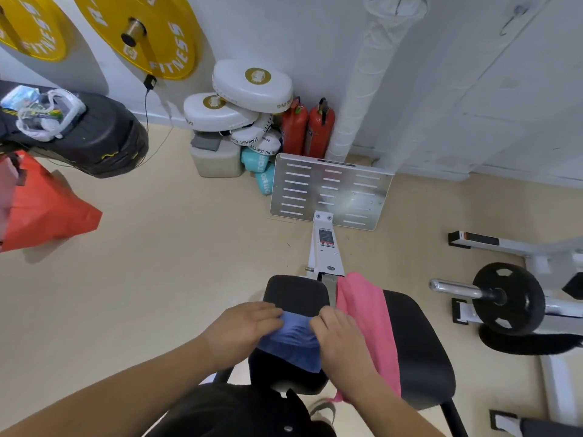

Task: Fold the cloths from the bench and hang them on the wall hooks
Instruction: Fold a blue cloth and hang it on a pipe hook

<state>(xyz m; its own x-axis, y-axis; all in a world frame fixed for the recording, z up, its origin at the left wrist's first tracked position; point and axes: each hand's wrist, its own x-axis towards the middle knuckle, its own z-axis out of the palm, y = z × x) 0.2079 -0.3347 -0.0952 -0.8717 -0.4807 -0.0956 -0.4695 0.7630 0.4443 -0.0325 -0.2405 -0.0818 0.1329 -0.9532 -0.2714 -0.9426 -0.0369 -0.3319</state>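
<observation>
Head view: both hands work a blue cloth (293,342) on the black padded counter (419,348), the left hand (244,332) gripping its left edge and the right hand (342,339) pinching its right edge, the fabric bunched between them. A pink cloth (369,320) lies draped over the counter just beside the right hand. Beige floor (157,247) runs to a white wall (268,26), where white boxing pads (252,82) and two red fire extinguishers (320,127) stand together; yellow weight plates (142,29) hang on the wall

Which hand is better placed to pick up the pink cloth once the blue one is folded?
The right hand. It sits beside the pink cloth on the bench, while the left hand holds the far side of the blue cloth and would likely have to cross over.
</observation>
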